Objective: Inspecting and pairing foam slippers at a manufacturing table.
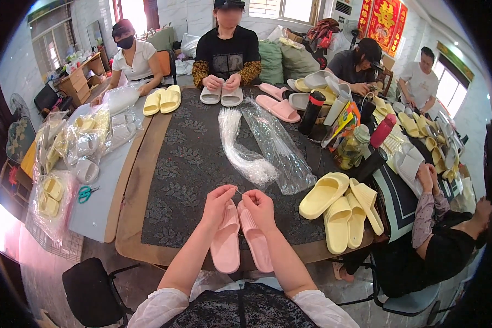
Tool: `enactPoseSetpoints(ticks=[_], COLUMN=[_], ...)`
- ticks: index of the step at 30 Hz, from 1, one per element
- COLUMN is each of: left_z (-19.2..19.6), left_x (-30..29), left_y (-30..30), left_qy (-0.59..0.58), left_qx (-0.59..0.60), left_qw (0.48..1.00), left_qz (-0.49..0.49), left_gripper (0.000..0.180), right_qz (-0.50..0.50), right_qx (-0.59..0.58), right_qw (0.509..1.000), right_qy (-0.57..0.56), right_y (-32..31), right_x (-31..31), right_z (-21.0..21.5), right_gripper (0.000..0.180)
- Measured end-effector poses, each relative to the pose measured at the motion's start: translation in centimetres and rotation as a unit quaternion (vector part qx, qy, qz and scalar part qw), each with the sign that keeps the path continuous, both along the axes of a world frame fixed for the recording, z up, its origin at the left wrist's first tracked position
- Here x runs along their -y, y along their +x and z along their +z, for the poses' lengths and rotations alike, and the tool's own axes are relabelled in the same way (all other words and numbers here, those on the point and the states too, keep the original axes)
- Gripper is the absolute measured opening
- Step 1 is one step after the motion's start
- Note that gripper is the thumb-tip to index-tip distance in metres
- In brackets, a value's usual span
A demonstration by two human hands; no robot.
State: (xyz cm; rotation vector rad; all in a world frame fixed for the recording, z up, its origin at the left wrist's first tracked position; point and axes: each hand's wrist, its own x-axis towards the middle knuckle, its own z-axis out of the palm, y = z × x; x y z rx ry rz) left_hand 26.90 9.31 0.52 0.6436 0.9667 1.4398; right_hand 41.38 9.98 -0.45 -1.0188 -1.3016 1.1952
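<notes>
At the pink slippers' (pixel 226 252) far ends, left hand (pixel 219 202) and right hand (pixel 259 206) pinch a thin strand (pixel 238 191); fastening seems in hand, likely calling for steady alignment.

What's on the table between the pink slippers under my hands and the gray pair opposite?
In the head view, a whitish bundle of strands lies between the pink slippers and the gray pair, with clear plastic beside it.
</notes>
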Motion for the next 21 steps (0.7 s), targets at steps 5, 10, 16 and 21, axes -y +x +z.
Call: enactPoseSetpoints(ticks=[5, 10, 16, 21], left_z=[-0.4, 1.0, -0.2, -1.5], left_x=[0.2, 0.6, 0.4, 0.1], left_y=[-0.8, -0.2, -0.5, -0.2], left_qy=[-0.002, 0.009, 0.018, 0.046], left_qx=[-0.012, -0.057, -0.104, -0.135], left_qw=[0.999, 0.997, 0.991, 0.987], left_qz=[-0.052, -0.056, -0.080, -0.071], left_gripper=[0.016, 0.015, 0.013, 0.012], right_qz=[-0.017, -0.028, -0.040, -0.049], right_qx=[0.009, 0.023, 0.031, 0.056], right_qw=[1.000, 0.999, 0.998, 0.996], right_qy=[0.010, 0.015, 0.024, 0.039], right_y=[-0.2, 0.0, 0.0, 0.0], right_x=[0.3, 0.3, 0.2, 0.4], right_z=[0.6, 0.6, 0.3, 0.4], right_gripper=[0.007, 0.007, 0.006, 0.006])
